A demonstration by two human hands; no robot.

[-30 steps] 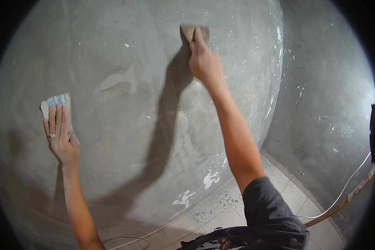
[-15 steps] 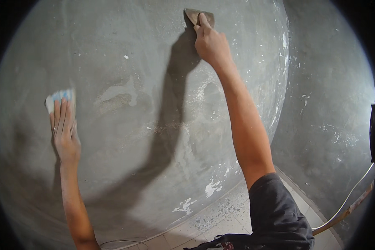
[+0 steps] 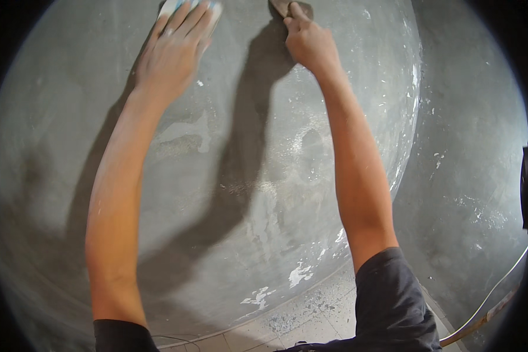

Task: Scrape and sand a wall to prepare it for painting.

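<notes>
Both arms reach up against a grey plastered wall [image 3: 258, 193] that bulges in the wide lens. The left hand [image 3: 173, 53] lies flat and open, the fingers stretched out and close together, and it presses a pale sponge [image 3: 169, 7] with a light blue edge onto the wall near the top edge of the view; only the corners of the sponge show beyond the fingertips. The right hand [image 3: 309, 42] is closed around a small brown block [image 3: 282, 6], also at the top edge, and the block touches the wall; most of it is cut off by the frame, so its full shape I cannot tell. The two hands are near to each other, with a dark shadow of the right arm between them. Lower on the wall are white patches [image 3: 299, 273], and below it a tiled floor [image 3: 311, 320]. At the right a thin pale cable [image 3: 498, 293] runs along a second grey wall [image 3: 469, 176].
</notes>
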